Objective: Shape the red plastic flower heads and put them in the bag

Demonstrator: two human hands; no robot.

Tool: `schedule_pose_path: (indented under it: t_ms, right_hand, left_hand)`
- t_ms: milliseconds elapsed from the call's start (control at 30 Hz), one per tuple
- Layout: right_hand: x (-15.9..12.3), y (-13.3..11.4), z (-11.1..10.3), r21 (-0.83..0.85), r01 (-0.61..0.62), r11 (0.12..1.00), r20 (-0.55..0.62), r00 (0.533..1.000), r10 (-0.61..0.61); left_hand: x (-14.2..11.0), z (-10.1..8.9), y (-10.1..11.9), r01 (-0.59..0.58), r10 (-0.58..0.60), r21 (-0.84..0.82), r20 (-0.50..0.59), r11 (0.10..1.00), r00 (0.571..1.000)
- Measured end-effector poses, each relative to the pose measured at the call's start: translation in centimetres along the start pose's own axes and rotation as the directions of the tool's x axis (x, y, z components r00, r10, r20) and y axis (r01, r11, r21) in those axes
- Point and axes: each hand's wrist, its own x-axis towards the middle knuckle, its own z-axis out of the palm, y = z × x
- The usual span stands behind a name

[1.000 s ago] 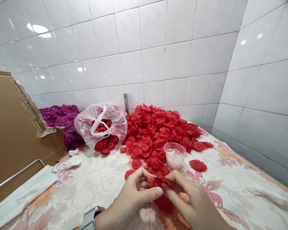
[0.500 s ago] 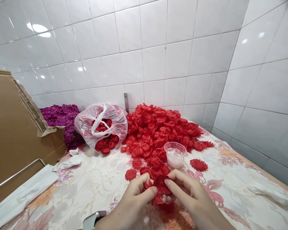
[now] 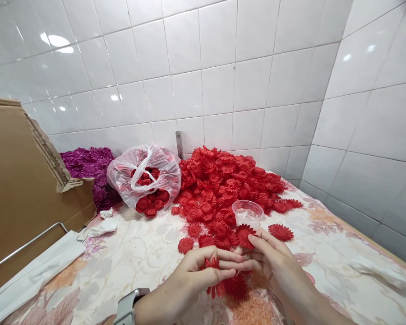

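Observation:
Between the thumb and fingers of my right hand is a single red fabric flower, raised in front of a clear plastic cup. My left hand keeps red flower pieces in its palm under the thumb; how many I cannot tell. The fingertips of both hands meet in the middle. Below them, more red flowers lie on the cloth, partly covered. A large heap of red fabric flowers spreads behind the cup, which has whitish contents.
A tied clear plastic bag of red flowers stands left of the heap, with purple flowers beyond it. At the left is a cardboard box. Crumpled white tissue lies on the floral tablecloth. Tiled walls close off the back and right.
My right hand has lifted one red flower up and away, toward the cup. My left hand has straightened its fingers, with red pieces still under its thumb.

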Motion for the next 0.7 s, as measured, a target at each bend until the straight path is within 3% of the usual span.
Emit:
schedule_pose_path:
  t_ms: [67,167,300,467,567,700]
  right_hand:
    - [0.2,-0.3,-0.1,-0.116,0.041,0.992,0.010,0.999,-0.040]
    - [0.2,-0.5,-0.2,-0.276,0.173,0.946,0.030,0.985,-0.171]
    - [0.5,-0.4,-0.3,-0.313,0.167,0.935,0.063,0.986,-0.155]
    - [0.9,-0.1,-0.4,-0.194,0.073,0.978,0.060,0.996,-0.062]
    - [1.0,0.0,-0.5,-0.204,0.039,0.978,0.023,0.999,-0.035]
    - [1.1,0.0,-0.8,-0.265,0.066,0.962,0.086,0.995,-0.045]
  left_hand:
    - [0.2,-0.5,-0.4,-0.059,0.073,0.144,-0.093,0.988,0.993]
    - [0.8,-1.5,-0.9,-0.156,0.266,0.389,-0.245,0.908,0.932]
    - [1.1,-2.2,-1.0,-0.150,0.418,0.660,-0.269,0.736,0.868]
    - [0.5,-1.7,-0.6,-0.110,0.433,0.772,-0.226,0.626,0.873]
    - [0.4,-1.6,-0.5,-0.085,0.436,0.799,-0.232,0.595,0.869]
    - [0.7,-2.1,-0.5,-0.083,0.398,0.738,-0.262,0.670,0.879]
